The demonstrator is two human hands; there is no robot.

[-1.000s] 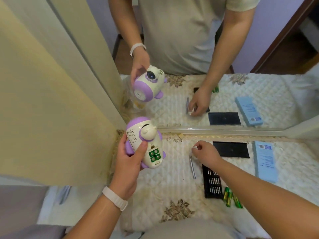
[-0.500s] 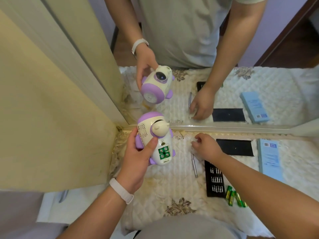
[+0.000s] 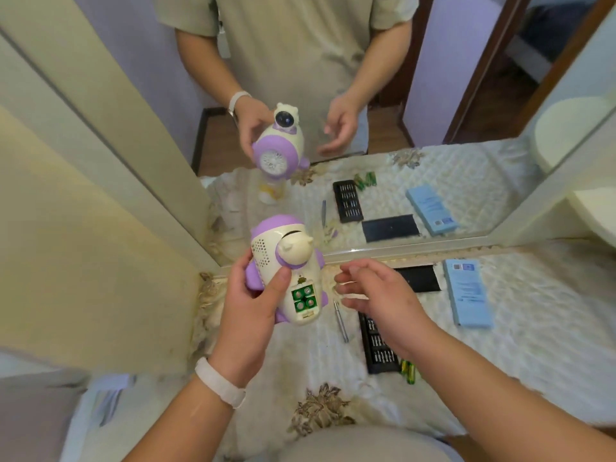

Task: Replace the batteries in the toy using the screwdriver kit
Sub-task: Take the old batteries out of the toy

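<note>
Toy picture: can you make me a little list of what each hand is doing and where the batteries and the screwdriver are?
left grip: hand holds the toy up in the air
right grip: hand open, empty, beside the toy
battery compartment: lid off, four batteries inside
screwdriver: lying on the quilted cloth, left of the bit tray
spare batteries: green, at the tray's near end
blue box: flat on the cloth, far right
</note>
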